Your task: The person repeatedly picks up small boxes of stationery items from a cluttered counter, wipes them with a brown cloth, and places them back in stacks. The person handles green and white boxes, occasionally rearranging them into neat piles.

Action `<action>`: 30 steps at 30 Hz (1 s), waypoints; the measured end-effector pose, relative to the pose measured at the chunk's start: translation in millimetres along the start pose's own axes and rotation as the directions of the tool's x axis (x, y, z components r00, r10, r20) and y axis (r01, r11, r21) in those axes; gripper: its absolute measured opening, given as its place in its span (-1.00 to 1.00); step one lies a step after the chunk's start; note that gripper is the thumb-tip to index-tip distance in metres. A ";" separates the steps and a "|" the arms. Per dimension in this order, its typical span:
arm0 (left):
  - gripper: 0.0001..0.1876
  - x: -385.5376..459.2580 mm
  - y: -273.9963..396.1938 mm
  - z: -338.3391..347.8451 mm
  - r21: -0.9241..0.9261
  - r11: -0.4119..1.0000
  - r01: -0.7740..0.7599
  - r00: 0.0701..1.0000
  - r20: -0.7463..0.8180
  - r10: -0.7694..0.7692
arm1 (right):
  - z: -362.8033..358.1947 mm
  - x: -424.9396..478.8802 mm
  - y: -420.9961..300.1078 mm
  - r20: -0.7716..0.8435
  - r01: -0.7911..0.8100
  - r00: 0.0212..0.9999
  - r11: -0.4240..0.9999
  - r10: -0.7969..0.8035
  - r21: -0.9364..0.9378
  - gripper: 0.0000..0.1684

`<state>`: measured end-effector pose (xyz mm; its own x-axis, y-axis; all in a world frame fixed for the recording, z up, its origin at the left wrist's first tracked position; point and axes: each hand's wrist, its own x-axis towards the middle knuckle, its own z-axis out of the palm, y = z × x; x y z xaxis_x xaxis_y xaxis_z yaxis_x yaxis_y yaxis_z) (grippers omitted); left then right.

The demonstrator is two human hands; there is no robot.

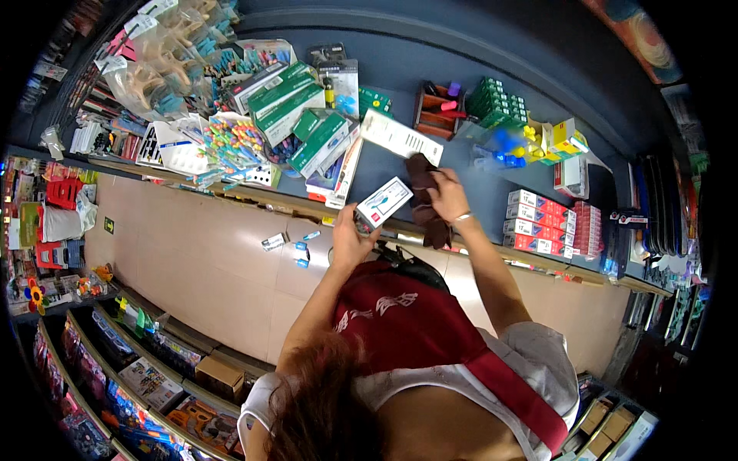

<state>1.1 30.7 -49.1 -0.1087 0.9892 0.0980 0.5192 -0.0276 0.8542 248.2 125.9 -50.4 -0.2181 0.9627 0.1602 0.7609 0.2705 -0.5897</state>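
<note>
My left hand (353, 242) grips a small white and grey box (384, 203) with a picture on its face, held just in front of the shelf edge. A dark brown cloth (425, 199) hangs from my right hand (448, 196), whose fingers pinch it along its upper right side. The cloth's lower end droops past the front edge of the shelf. Behind both hands, a long white box (402, 137) with dark stripes lies flat on the dark blue shelf (375, 170).
Green boxes (291, 109), coloured pens (233, 138) and bagged goods crowd the left. A brown organiser (436, 112), green boxes (496, 104) and stacked red-white boxes (539, 222) stand right. Small packages (301, 246) lie on the floor. Toy shelves (150, 392) run behind me.
</note>
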 end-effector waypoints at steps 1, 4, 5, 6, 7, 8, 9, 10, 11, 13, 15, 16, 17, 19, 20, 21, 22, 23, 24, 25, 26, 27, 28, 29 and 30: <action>-0.40 3.0 6.0 -6.2 0.093 0.996 -0.016 1.000 -0.008 0.016 | -14.9 -3.5 10.6 -0.023 -0.059 0.998 0.998 0.059 0.022 -0.58; -0.46 -1.5 -10.3 -9.9 -0.546 0.587 0.598 0.793 0.297 -0.532 | -45.0 -17.2 22.6 -0.177 -0.105 0.974 0.977 0.138 0.183 -0.58; -0.46 -4.2 -7.6 -12.2 -0.733 0.219 0.644 0.685 0.426 -0.591 | -44.2 -22.5 28.4 -0.205 -0.127 0.960 0.950 0.190 0.285 -0.56; -0.43 -2.3 13.1 -25.7 -0.654 0.095 0.751 0.592 0.602 -0.535 | -42.3 -25.4 24.4 -0.214 -0.117 0.956 0.927 0.203 0.356 -0.56; -0.42 -4.6 11.5 -22.9 -0.617 -0.029 0.787 0.530 0.699 -0.480 | -39.5 -28.3 19.9 -0.222 -0.106 0.951 0.899 0.217 0.425 -0.56; -0.45 -3.7 11.6 -19.9 -0.621 -0.055 0.782 0.529 0.708 -0.468 | -35.7 -29.3 15.2 -0.230 -0.093 0.945 0.866 0.232 0.491 -0.56; -0.48 -4.2 13.6 -15.9 -0.619 -0.084 0.781 0.523 0.722 -0.453 | -31.6 -27.3 -6.1 -0.255 -0.062 0.933 0.812 0.254 0.581 -0.59; -0.51 -3.1 18.0 -10.5 -0.612 -0.062 0.789 0.523 0.720 -0.456 | -26.9 -29.2 -26.0 -0.239 -0.077 0.943 0.847 0.234 0.526 -0.59; -0.53 -1.8 23.2 -5.4 -0.606 -0.042 0.794 0.524 0.719 -0.457 | -23.0 -33.3 -44.2 -0.218 -0.089 0.952 0.880 0.212 0.466 -0.60; -0.56 1.5 24.8 -3.0 -0.618 -0.007 0.786 0.541 0.695 -0.473 | -17.8 -45.7 -72.2 -0.140 0.146 0.984 0.943 -0.109 0.298 -0.56; -0.56 3.5 18.0 -8.6 -0.659 0.017 0.752 0.578 0.647 -0.497 | -24.7 -56.8 -70.4 0.112 0.122 0.977 0.909 -0.180 0.398 -0.53; -0.54 4.0 20.9 -15.2 -0.675 0.079 0.733 0.608 0.600 -0.520 | -30.4 -60.8 -66.0 0.156 0.112 0.972 0.928 -0.177 0.354 -0.52; -0.54 3.6 22.0 -19.9 -0.673 0.223 0.705 0.671 0.531 -0.518 | -30.7 -64.4 -53.7 0.095 0.095 0.987 0.950 -0.128 0.297 -0.51; -0.54 -2.6 22.2 -24.9 -0.635 0.481 0.605 0.788 0.390 -0.477 | -42.2 -63.4 -28.7 -0.015 -0.086 0.995 0.950 0.095 0.299 -0.48; -0.54 -5.9 16.5 -25.8 -0.598 0.578 0.555 0.828 0.330 -0.453 | -48.6 -60.2 -11.1 -0.072 -0.091 0.992 0.984 0.103 0.156 -0.46; -0.54 -8.6 11.8 -23.0 -0.556 0.668 0.495 0.868 0.279 -0.412 | -53.0 -54.3 1.0 -0.134 -0.099 0.986 0.995 0.100 0.011 -0.43; -0.54 -11.7 8.2 -21.4 -0.504 0.748 0.431 0.902 0.227 -0.367 | -68.3 -45.8 -18.3 -0.108 -0.185 0.982 0.914 0.156 -0.361 -0.38; -0.54 -14.3 4.4 -20.1 -0.445 0.819 0.363 0.932 0.177 -0.316 | -63.7 -34.0 -20.0 -0.123 -0.150 0.986 0.915 0.111 -0.376 -0.36; -0.51 -13.8 12.3 -21.0 -0.398 0.833 0.385 0.923 0.191 -0.335 | -58.0 -18.4 -17.1 -0.142 -0.123 0.987 0.912 0.072 -0.391 -0.34; -0.49 -13.6 17.7 -21.1 -0.302 0.883 0.359 0.931 0.184 -0.316 | -49.8 -0.3 -12.4 -0.159 -0.091 0.987 0.910 0.028 -0.405 -0.31; -0.47 -13.3 22.3 -20.1 -0.203 0.923 0.328 0.938 0.182 -0.293 | -30.7 18.7 1.9 -0.108 -0.042 0.994 0.934 0.004 -0.354 -0.29; -0.45 -13.7 24.8 -18.9 -0.102 0.950 0.294 0.945 0.183 -0.273 | -11.9 35.4 13.6 -0.056 0.006 0.998 0.954 -0.024 -0.299 -0.26; -0.41 -15.6 17.6 -14.5 -0.037 0.964 0.263 0.953 0.166 -0.254 | -0.5 49.4 6.3 -0.022 0.009 1.000 0.931 -0.019 -0.366 -0.23; -0.42 -14.4 25.4 -16.8 -0.011 0.962 0.273 0.945 0.191 -0.266 | 11.1 57.3 5.4 -0.049 0.039 0.996 0.872 -0.071 -0.487 -0.23; -0.41 -15.7 22.3 -14.2 -0.015 0.966 0.258 0.950 0.184 -0.251 | 16.4 64.5 8.7 -0.057 0.085 0.990 0.862 -0.131 -0.499 -0.33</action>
<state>2.4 12.5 -24.3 -0.0777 0.9735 -0.2152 0.4605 0.2265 0.8583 230.7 190.2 -58.2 -0.2801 0.9179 0.2809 0.9427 0.3183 -0.1000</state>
